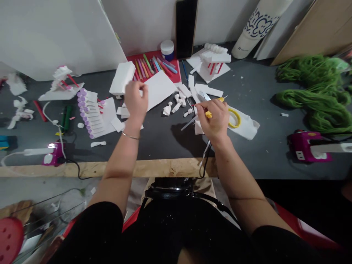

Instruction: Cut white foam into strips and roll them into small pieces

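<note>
A yellow-handled craft knife (209, 114) is gripped in the closed fingers of the right hand (215, 119), above a dark grey work surface (167, 143). The fingers of the left hand (135, 101) are drawn together at the edge of a white foam sheet (161, 90), though whether anything is pinched between them cannot be told. A thin metal bangle (130, 136) is worn on the left wrist. Small white foam pieces (177, 104) are scattered between the hands, and white foam strips (205, 90) lie just ahead of the right hand. A roll of yellow tape (234, 118) is placed on a white sheet (246, 124) just beside that hand. Ahead of the hands, coloured sticks (154, 66) are laid on a red board (172, 71), with a white foam model (214, 62) beyond the right hand. Another model with purple tips (89, 113) stands left of the left hand, while green yarn (313, 93) is heaped well to the right
</note>
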`<state>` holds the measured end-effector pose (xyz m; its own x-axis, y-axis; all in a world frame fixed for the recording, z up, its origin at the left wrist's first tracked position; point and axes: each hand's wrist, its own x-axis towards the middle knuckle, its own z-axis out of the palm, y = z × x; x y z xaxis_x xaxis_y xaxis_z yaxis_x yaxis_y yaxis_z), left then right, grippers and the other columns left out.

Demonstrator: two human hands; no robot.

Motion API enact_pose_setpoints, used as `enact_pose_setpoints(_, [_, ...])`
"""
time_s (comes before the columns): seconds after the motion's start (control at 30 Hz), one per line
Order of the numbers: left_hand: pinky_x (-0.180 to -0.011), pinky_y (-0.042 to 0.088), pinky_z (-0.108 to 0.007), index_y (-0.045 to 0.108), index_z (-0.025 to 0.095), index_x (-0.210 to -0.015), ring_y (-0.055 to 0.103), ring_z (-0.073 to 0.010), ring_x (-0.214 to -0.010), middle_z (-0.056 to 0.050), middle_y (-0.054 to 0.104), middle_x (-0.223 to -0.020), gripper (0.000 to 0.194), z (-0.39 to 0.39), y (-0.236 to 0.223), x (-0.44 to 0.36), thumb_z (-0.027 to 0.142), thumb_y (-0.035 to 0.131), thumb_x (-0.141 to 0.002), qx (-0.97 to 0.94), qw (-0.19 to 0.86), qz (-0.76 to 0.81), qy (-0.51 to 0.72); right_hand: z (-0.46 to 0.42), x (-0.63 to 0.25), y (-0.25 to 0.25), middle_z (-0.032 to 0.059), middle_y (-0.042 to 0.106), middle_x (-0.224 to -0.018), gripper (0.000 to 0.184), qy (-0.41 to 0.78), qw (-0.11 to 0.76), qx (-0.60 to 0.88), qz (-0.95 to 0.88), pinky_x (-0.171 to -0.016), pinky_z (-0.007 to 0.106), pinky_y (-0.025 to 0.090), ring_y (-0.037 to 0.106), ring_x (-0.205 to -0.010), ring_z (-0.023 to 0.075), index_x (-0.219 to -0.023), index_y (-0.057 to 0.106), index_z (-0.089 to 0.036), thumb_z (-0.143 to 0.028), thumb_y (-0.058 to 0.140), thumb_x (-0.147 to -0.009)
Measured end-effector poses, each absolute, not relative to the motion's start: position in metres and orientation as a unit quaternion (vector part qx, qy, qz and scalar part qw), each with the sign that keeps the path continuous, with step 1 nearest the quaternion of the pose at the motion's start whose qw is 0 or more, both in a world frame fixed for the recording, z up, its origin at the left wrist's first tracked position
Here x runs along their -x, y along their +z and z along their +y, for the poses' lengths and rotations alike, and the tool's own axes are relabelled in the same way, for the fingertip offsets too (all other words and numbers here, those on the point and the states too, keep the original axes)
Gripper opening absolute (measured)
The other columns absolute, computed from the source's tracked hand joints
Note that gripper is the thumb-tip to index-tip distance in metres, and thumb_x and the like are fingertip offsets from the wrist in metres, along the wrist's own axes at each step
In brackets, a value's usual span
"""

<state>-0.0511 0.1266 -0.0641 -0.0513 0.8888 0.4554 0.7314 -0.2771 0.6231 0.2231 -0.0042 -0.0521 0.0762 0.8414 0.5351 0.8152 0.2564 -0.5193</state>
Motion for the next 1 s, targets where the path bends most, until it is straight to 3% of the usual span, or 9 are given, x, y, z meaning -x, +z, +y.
enact_pose_setpoints(0.07, [-0.105, 0.041, -0.044, 0.052, 0.028, -0.080, 0.054, -0.0278, -0.129, -0.007, 0.068, -0.106, 0.031, 0.158, -0.061, 0.085, 0.042, 0.078, -0.088, -0.633, 0.078, 0.633, 0.438, -0.004, -0.223, -0.052, 0.0071, 0.072, -0.085, 0.028, 0.016, 0.410, 0.608, -0.680, -0.089, 0.050, 0.051, 0.068, -0.086, 0.0262, -0.090, 0.070, -0.025, -0.038, 0.050, -0.105])
enact_pose_setpoints(0.13, [-0.106, 0.039, -0.044, 0.049, 0.028, -0.074, 0.055, -0.0284, -0.129, -0.005, 0.069, -0.099, 0.038, 0.185, -0.059, 0.112, 0.037, 0.086, -0.077, -0.585, 0.090, 0.685, 0.425, -0.003, -0.223, -0.052, 0.0073, 0.073, -0.085, 0.028, 0.023, 0.411, 0.608, -0.679, -0.089, 0.050, 0.051, 0.067, -0.086, 0.0262, -0.089, 0.069, -0.025, -0.038, 0.051, -0.105])
enact_pose_setpoints(0.23, [-0.101, 0.039, -0.039, 0.048, 0.028, -0.063, 0.062, -0.0228, -0.103, 0.001, 0.062, -0.076, 0.038, 0.206, -0.054, 0.129, 0.022, 0.083, -0.073, -0.548, 0.145, 0.741, 0.359, -0.003, -0.223, -0.053, 0.0074, 0.073, -0.087, 0.028, 0.042, 0.409, 0.605, -0.682, -0.090, 0.049, 0.049, 0.067, -0.085, 0.0260, -0.090, 0.069, -0.024, -0.038, 0.051, -0.105])
enact_pose_setpoints(0.33, [-0.096, 0.038, -0.032, 0.050, 0.025, -0.056, 0.048, -0.0158, -0.075, 0.007, 0.042, -0.056, 0.038, 0.210, -0.041, 0.124, 0.007, 0.076, -0.078, -0.523, 0.151, 0.771, 0.330, -0.002, -0.223, -0.054, 0.0061, 0.072, -0.088, 0.026, 0.050, 0.407, 0.599, -0.688, -0.091, 0.048, 0.048, 0.066, -0.086, 0.0250, -0.092, 0.069, -0.025, -0.039, 0.051, -0.106])
enact_pose_setpoints(0.4, [-0.095, 0.037, -0.030, 0.050, 0.024, -0.054, 0.039, -0.0151, -0.070, 0.008, 0.033, -0.051, 0.043, 0.207, -0.031, 0.118, 0.000, 0.071, -0.082, -0.520, 0.153, 0.777, 0.320, -0.002, -0.223, -0.055, 0.0049, 0.071, -0.087, 0.026, 0.043, 0.408, 0.600, -0.687, -0.091, 0.047, 0.048, 0.066, -0.085, 0.0239, -0.092, 0.069, -0.025, -0.039, 0.051, -0.106])
enact_pose_setpoints(0.53, [-0.096, 0.036, -0.031, 0.047, 0.025, -0.056, 0.039, -0.0164, -0.075, 0.004, 0.036, -0.060, 0.045, 0.197, -0.010, 0.113, 0.001, 0.065, -0.089, -0.522, 0.113, 0.769, 0.351, -0.001, -0.222, -0.055, 0.0048, 0.072, -0.086, 0.027, 0.036, 0.411, 0.602, -0.683, -0.091, 0.047, 0.049, 0.066, -0.083, 0.0237, -0.091, 0.069, -0.025, -0.038, 0.050, -0.105])
enact_pose_setpoints(0.73, [-0.116, 0.028, -0.036, 0.045, 0.024, -0.079, 0.047, -0.0175, -0.103, 0.001, 0.051, -0.084, 0.033, 0.186, 0.006, 0.117, 0.004, 0.055, -0.103, -0.522, 0.062, 0.734, 0.430, -0.001, -0.222, -0.055, 0.0043, 0.072, -0.084, 0.028, 0.038, 0.413, 0.600, -0.684, -0.091, 0.047, 0.049, 0.066, -0.083, 0.0233, -0.089, 0.069, -0.026, -0.040, 0.050, -0.105])
enact_pose_setpoints(0.9, [-0.111, 0.036, -0.032, 0.044, 0.024, -0.079, 0.048, -0.0149, -0.091, 0.003, 0.043, -0.080, 0.036, 0.190, 0.004, 0.120, 0.000, 0.059, -0.101, -0.535, 0.098, 0.715, 0.440, -0.001, -0.221, -0.056, 0.0049, 0.072, -0.084, 0.029, 0.046, 0.413, 0.595, -0.688, -0.091, 0.048, 0.049, 0.065, -0.082, 0.0233, -0.089, 0.069, -0.025, -0.039, 0.049, -0.106])
enact_pose_setpoints(1.0, [-0.110, 0.038, -0.029, 0.039, 0.025, -0.082, 0.047, -0.0128, -0.095, 0.002, 0.046, -0.088, 0.036, 0.187, 0.013, 0.121, 0.001, 0.050, -0.106, -0.514, 0.073, 0.695, 0.498, -0.001, -0.221, -0.055, 0.0053, 0.073, -0.084, 0.030, 0.043, 0.411, 0.595, -0.690, -0.089, 0.047, 0.050, 0.066, -0.082, 0.0232, -0.089, 0.070, -0.025, -0.039, 0.050, -0.106])
